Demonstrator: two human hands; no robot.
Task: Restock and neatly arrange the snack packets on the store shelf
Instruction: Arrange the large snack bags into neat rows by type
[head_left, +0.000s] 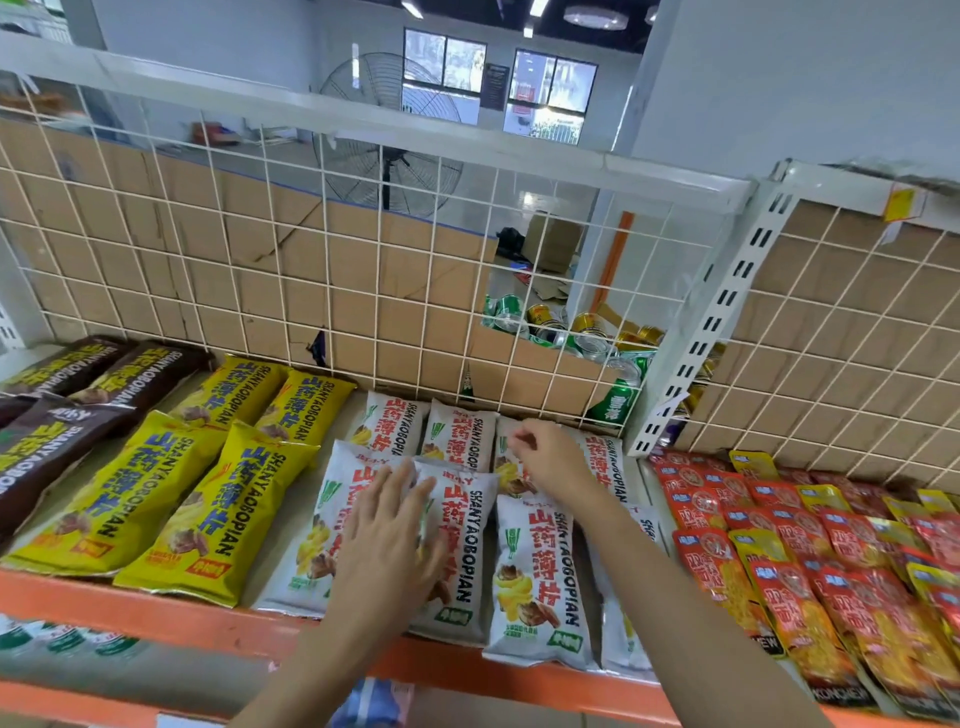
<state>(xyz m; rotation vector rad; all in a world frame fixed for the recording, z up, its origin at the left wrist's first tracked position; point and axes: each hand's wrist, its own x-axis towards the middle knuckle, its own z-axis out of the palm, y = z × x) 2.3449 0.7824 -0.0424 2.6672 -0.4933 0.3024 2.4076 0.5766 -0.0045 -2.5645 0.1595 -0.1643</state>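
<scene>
White plastic snack packets with red lettering (535, 571) in two rows on the orange-edged metal shelf (130, 608), middle to right end, front row at the front edge. Left hand (389, 540) spread flat, fingers straight, pressing on two front-row packets, gripping nothing. Right hand (545, 457) further back, fingers curled over a back-row packet by the white wire grid (311, 260); actual hold impossible to tell. Yellow plastic packets (171, 519) just left of the white ones, dark brown packets (41, 441) at the left end. Small red and yellow sachets (779, 571) beyond the right end.
</scene>
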